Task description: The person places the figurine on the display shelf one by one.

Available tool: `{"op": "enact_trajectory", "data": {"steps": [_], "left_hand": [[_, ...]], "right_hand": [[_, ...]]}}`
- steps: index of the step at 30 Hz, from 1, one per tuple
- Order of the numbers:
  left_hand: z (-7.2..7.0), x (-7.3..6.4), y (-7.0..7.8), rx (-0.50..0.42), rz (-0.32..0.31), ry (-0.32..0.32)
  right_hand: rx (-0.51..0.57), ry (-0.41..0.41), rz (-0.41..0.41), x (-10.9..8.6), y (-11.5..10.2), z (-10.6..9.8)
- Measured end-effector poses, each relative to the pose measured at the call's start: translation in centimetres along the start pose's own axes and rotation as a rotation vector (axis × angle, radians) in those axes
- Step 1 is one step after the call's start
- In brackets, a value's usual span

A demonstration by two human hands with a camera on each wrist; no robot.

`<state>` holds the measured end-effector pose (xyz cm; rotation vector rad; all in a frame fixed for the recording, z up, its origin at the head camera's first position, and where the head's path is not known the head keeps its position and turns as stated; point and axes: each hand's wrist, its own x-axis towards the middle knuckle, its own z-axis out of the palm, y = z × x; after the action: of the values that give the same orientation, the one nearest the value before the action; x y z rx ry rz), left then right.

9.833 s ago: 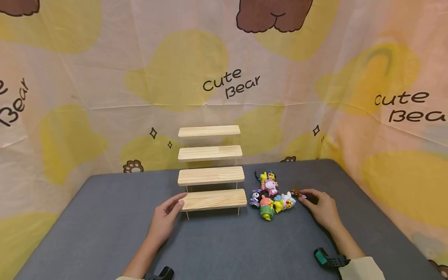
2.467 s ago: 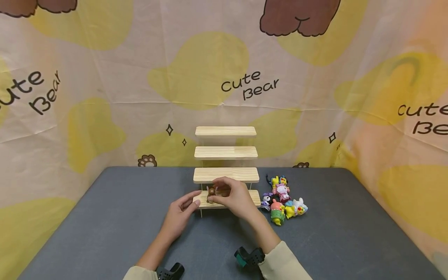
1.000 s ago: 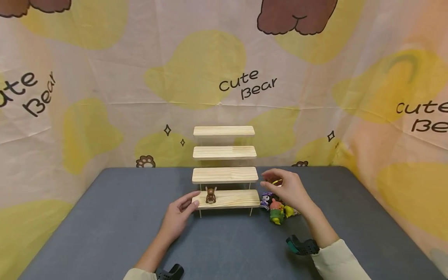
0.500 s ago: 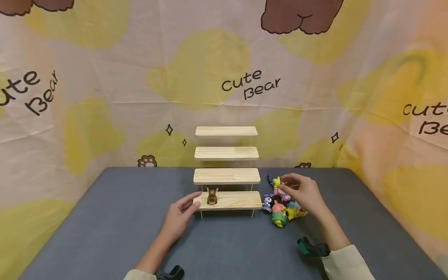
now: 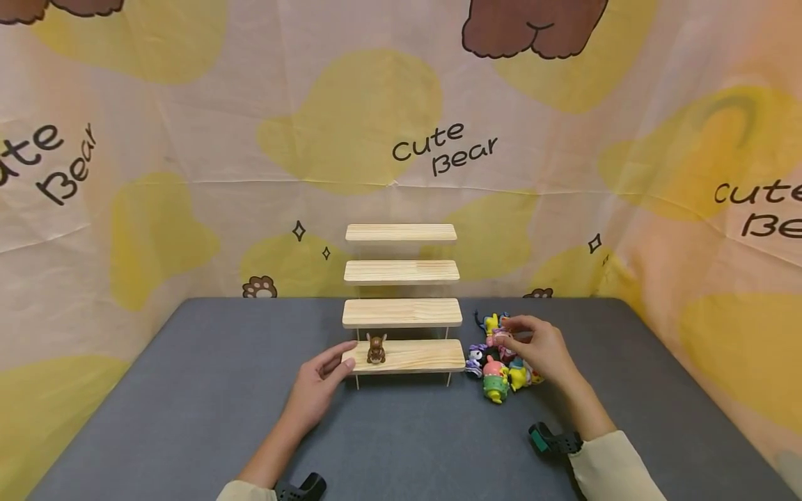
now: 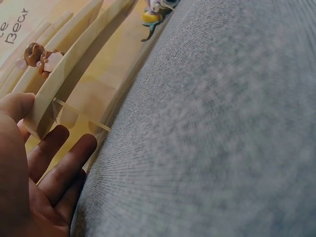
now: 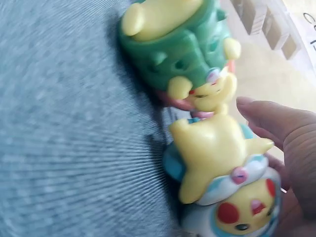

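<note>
My left hand (image 5: 313, 390) grips the left end of the lowest board of a four-step wooden display rack (image 5: 426, 356). In the left wrist view its thumb lies on the board's edge, with fingers underneath. A brown eared figurine (image 5: 376, 350) sits upright on that board, near the left hand. My right hand (image 5: 544, 348) reaches into a pile of small figurines, thumb and forefinger at a pink figurine (image 5: 499, 337); I cannot tell whether they pinch it. Closer in lie a green-costumed figurine (image 7: 173, 59) and a yellow figurine with a white-and-blue hood (image 7: 212, 148).
A purple-and-black figurine (image 5: 475, 358) lies beside the rack's right end, and a yellow-and-blue figurine (image 5: 491, 323) at the back of the pile. Grey cloth (image 5: 207, 403) covers the table. A printed curtain (image 5: 301, 125) hangs close behind and along both sides.
The right hand took the brown figurine from the pile, set it on the lowest board, then returned to the pile, shifting from its back toward the pink figurine. The left hand stayed on the board.
</note>
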<state>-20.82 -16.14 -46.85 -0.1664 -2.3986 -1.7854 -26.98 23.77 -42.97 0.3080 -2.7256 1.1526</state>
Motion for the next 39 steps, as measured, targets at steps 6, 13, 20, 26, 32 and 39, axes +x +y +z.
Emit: {"op": "enact_trajectory", "data": {"steps": [6, 13, 20, 26, 32, 39], "left_hand": [[0.01, -0.03, -0.01, 0.002, 0.001, 0.005], [0.02, -0.01, -0.01, -0.011, 0.008, 0.002], [0.07, -0.01, 0.07, -0.006, 0.000, 0.006], [0.06, -0.05, 0.05, -0.010, -0.001, 0.008], [0.09, 0.00, -0.06, -0.009, 0.000, 0.013], [0.17, 0.01, 0.00, -0.010, 0.003, 0.015]], "right_hand": [[0.012, -0.002, 0.015, 0.01, 0.39, 0.40], [-0.016, 0.000, 0.092, 0.17, 0.40, 0.50], [0.008, -0.037, 0.196, -0.04, -0.07, 0.45], [0.024, -0.048, 0.222, -0.08, -0.14, 0.45], [0.024, -0.065, 0.233, 0.17, 0.27, 0.39], [0.053, -0.087, 0.242, 0.32, 0.66, 0.21]]}}
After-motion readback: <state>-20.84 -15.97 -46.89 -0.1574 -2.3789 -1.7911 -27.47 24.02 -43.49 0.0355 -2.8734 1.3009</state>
